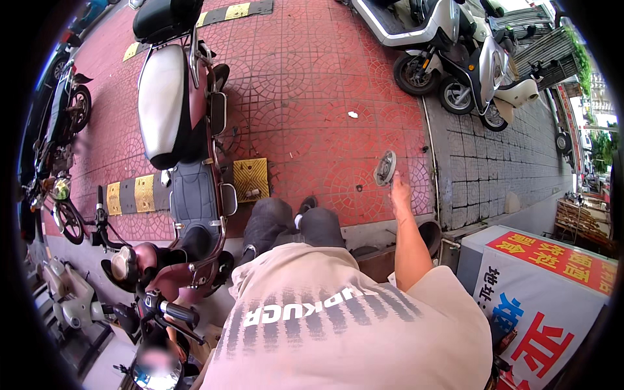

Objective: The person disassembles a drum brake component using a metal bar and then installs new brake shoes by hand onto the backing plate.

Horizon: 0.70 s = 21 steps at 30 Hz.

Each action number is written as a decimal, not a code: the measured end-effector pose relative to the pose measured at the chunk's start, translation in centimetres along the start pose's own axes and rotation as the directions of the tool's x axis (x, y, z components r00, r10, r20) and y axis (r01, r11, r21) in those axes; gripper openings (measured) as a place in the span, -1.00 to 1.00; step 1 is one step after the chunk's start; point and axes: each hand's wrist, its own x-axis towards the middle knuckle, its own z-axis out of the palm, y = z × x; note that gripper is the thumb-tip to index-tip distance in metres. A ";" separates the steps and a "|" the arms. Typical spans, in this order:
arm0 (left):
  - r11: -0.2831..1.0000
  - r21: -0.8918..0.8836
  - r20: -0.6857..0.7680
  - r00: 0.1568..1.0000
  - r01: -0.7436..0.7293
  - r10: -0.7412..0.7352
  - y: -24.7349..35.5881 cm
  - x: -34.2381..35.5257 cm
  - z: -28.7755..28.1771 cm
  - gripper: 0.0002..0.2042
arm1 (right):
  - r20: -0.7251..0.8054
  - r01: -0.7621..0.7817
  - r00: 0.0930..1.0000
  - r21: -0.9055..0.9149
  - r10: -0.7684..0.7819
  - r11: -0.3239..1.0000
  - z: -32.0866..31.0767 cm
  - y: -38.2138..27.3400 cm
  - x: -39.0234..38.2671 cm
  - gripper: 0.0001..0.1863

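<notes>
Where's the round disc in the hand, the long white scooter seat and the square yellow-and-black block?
Round disc (385, 168): head view, middle of its face.
White scooter seat (164, 101): head view, middle of its top.
Yellow-and-black block (251, 177): head view, its patterned top.

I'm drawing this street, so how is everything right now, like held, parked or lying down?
right hand: gripping the round grey part
round grey part: held up, tilted
maroon scooter: standing, seat vacant
upper-right scooters: parked side by side
yellow block: lying on the red paving
white scrap: lying there too

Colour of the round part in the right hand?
The round part is silvery grey; it shows in the head view.
</notes>
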 end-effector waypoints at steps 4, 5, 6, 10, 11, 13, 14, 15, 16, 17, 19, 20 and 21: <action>0.966 0.241 0.094 0.993 -0.095 0.074 10.4 3.7 4.0 -0.55 | 0.012 0.021 1.000 0.074 -0.022 0.997 0.6 -15.9 10.3 -0.38; 0.959 0.256 0.114 0.989 -0.119 0.093 13.6 5.0 5.4 -0.55 | 0.067 -0.021 0.998 0.060 0.017 0.998 1.5 -19.2 12.9 -0.39; 0.949 0.277 0.129 0.985 -0.148 0.115 17.3 7.0 6.8 -0.55 | 0.105 -0.056 0.993 0.087 0.046 0.995 2.1 -21.8 16.5 -0.40; 0.885 0.385 0.078 0.965 -0.262 0.252 32.3 16.3 7.5 -0.54 | 0.209 -0.023 0.978 0.225 -0.025 0.974 8.5 -30.4 26.3 -0.39; 0.817 0.468 0.052 0.934 -0.336 0.355 39.9 17.8 8.6 -0.54 | 0.174 0.066 0.978 0.254 -0.113 0.965 9.8 -33.2 27.8 -0.37; 0.441 -0.891 0.195 0.969 0.110 0.153 54.1 16.0 5.1 -0.61 | 0.124 0.073 0.986 0.250 -0.107 0.965 9.5 -35.0 31.7 -0.35; 0.417 -0.858 0.494 0.703 0.300 0.511 60.2 13.9 -0.6 -0.64 | 0.124 0.057 0.988 0.252 -0.091 0.966 9.9 -37.2 33.1 -0.36; 0.457 -0.866 0.399 0.828 0.201 0.393 67.0 11.4 -3.7 -0.64 | 0.132 -0.004 0.991 0.269 -0.033 0.963 10.7 -38.9 34.4 -0.37; 0.504 -0.858 0.276 0.919 0.103 0.283 73.3 9.2 -5.7 -0.64 | 0.136 -0.055 0.991 0.290 0.016 0.956 11.5 -40.9 36.2 -0.37; 0.530 -0.848 0.189 0.938 0.007 0.289 77.8 8.3 -7.9 -0.63 | 0.187 -0.119 0.980 0.293 0.066 0.949 12.0 -42.1 38.2 -0.37; 0.574 -0.806 0.019 0.963 -0.145 0.270 85.4 7.8 -10.5 -0.58 | 0.291 -0.241 0.944 0.276 0.158 0.930 12.4 -43.3 42.4 -0.38; 0.571 -0.805 0.030 0.950 -0.161 0.311 88.6 8.4 -11.8 -0.55 | 0.296 -0.229 0.944 0.275 0.144 0.934 13.2 -44.6 45.1 -0.38; 0.541 -0.821 0.010 0.943 -0.181 0.331 92.5 9.3 -12.1 -0.57 | 0.303 -0.215 0.944 0.271 0.129 0.938 14.3 -46.2 47.8 -0.38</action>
